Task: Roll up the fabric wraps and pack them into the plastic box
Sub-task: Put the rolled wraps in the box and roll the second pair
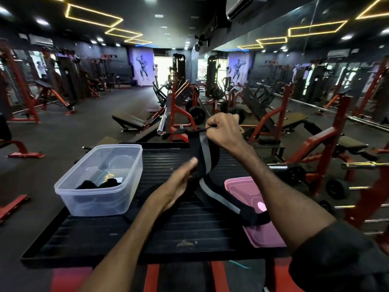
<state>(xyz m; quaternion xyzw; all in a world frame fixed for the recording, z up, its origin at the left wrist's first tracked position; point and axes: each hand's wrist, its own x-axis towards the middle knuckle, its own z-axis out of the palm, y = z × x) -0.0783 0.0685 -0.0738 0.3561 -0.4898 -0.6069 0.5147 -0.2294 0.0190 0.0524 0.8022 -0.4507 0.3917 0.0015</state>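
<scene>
A black fabric wrap with a grey stripe [203, 152] hangs between my hands above the black ribbed platform [160, 230]. My right hand [223, 131] pinches its top end, held high. Lower down, my left hand [181, 182] grips the strap's middle. The wrap's tail trails down and right across the platform onto the pink lid [261, 230]. The clear plastic box [101, 180] stands at the platform's left, open, with two dark rolled wraps [99, 184] inside.
The pink lid lies flat at the platform's right edge, partly under my right forearm. Red and black gym benches, barbells and weight machines surround the platform. Open floor lies to the left. A mirror wall runs along the right.
</scene>
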